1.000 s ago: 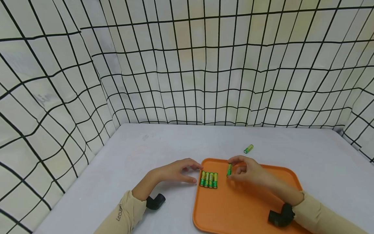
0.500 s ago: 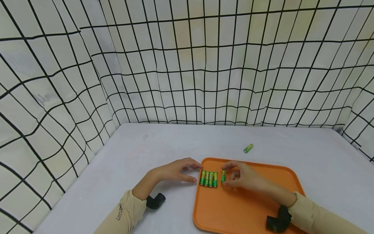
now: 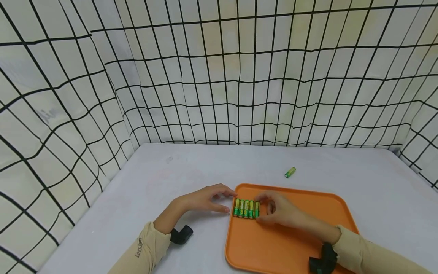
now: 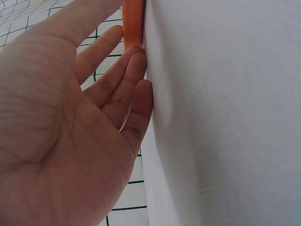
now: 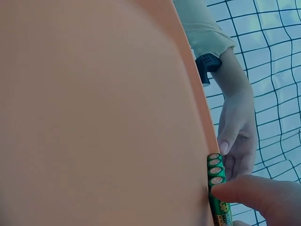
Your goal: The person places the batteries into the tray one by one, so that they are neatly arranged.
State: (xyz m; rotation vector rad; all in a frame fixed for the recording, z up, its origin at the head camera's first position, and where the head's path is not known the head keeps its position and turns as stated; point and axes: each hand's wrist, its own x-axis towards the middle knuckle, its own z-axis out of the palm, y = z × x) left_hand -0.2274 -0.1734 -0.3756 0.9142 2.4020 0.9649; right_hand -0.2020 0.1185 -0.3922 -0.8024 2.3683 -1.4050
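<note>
Several green-and-yellow batteries [image 3: 243, 208] lie side by side in a row at the left end of the orange tray [image 3: 273, 249]. My right hand [image 3: 282, 212] pinches one more battery [image 3: 257, 210] between thumb and fingers, at the right end of that row. In the right wrist view the thumb [image 5: 254, 194] presses against the end of this battery [image 5: 219, 209], and the flat ends of the others line up beyond it. My left hand [image 3: 205, 200] holds nothing; its fingers reach to the tray's left edge, loosely bent, with the palm showing in the left wrist view.
A loose battery [image 3: 290, 172] lies on the white table [image 3: 191, 167] behind the tray. Black netting [image 3: 239, 95] over white sheeting surrounds the table at the back and sides. Each wrist carries a black camera mount [image 3: 182, 235].
My right hand has moved left with its battery, from a gap away to right beside the row. The left hand stays in place, and the loose battery has not moved.
</note>
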